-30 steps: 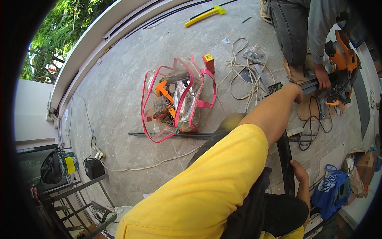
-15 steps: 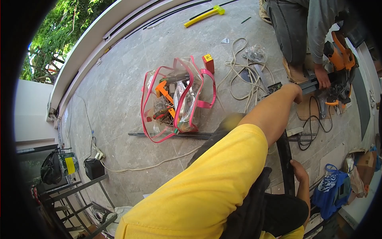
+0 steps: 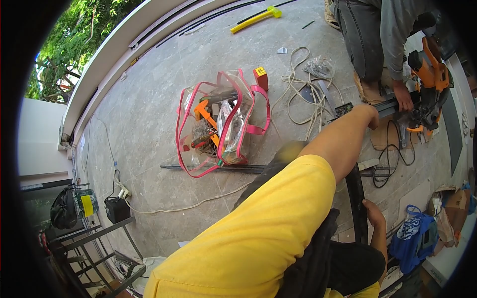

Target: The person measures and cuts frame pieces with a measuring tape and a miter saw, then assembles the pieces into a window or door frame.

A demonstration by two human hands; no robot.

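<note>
My left arm, in a yellow sleeve, reaches across to the right. My left hand point(image 3: 369, 117) is closed on the near end of a dark grooved metal bar point(image 3: 385, 107), its fingers mostly hidden. That bar runs into an orange-and-black cutting saw point(image 3: 431, 69). Lower down, my right hand point(image 3: 375, 215) curls against the side of a long dark bar point(image 3: 356, 198) lying beside my leg; part of its grip is out of sight. Whether both stretches are one bar cannot be told, as my forearm covers the gap. Another person's hand point(image 3: 403, 95) rests on the bar by the saw.
A clear bag with pink trim point(image 3: 181, 124) holds tools on the floor. Nearby lie a coiled white cable point(image 3: 298, 94), a black cord point(image 3: 395, 171), a red box point(image 3: 261, 79) and a yellow hammer-shaped tool point(image 3: 256, 21). A blue bag point(image 3: 410, 241) is at right, a metal frame point(image 3: 102, 243) at lower left.
The saw's orange upper part has shifted slightly to the right, away from the bar. The other person's sleeve has moved a little. Both my hands stay in place.
</note>
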